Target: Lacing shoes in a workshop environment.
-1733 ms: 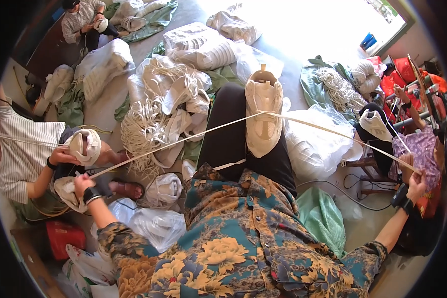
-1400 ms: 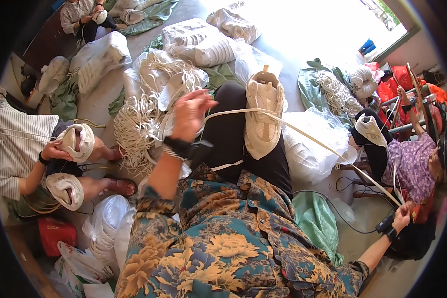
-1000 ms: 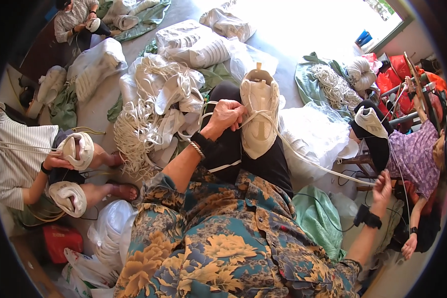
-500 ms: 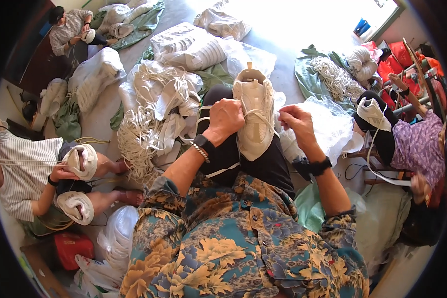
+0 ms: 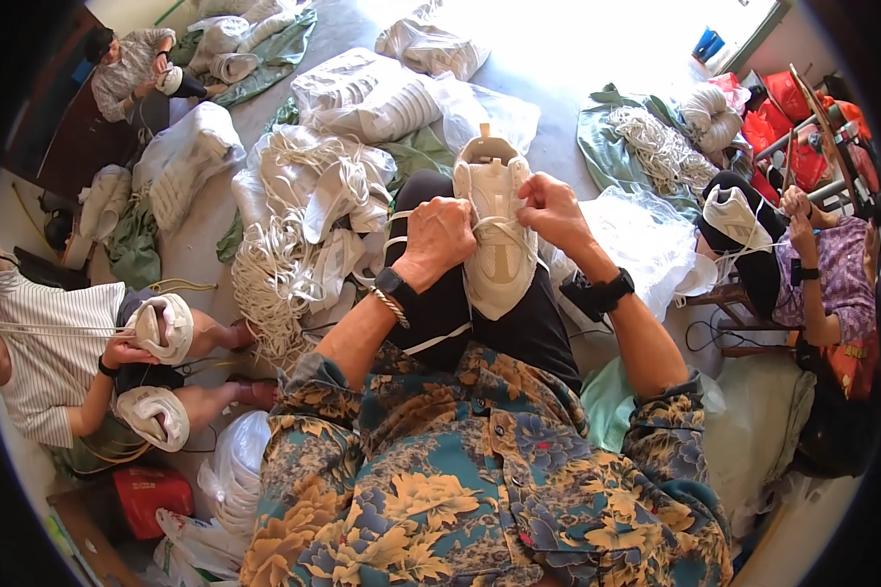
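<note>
Two hands point(image 5: 439, 238) — one shoe point(image 5: 497, 217) between

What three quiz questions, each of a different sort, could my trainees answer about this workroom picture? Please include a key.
1. True or false: the cream, panelled sneaker, with the wearer's bare left hand and bare right hand at its sides, points its toe away from the wearer.

2. Multiple choice: what colour is the rumpled cloth sheet under the tangled white laces at the upper right?
A) Red
B) Green
C) Black

3. Fill in the blank: a pale, twisted bracelet is worn behind the wearer's ____ hand.

Key: 1. False, it points toward the wearer; 2. B; 3. left.
</note>
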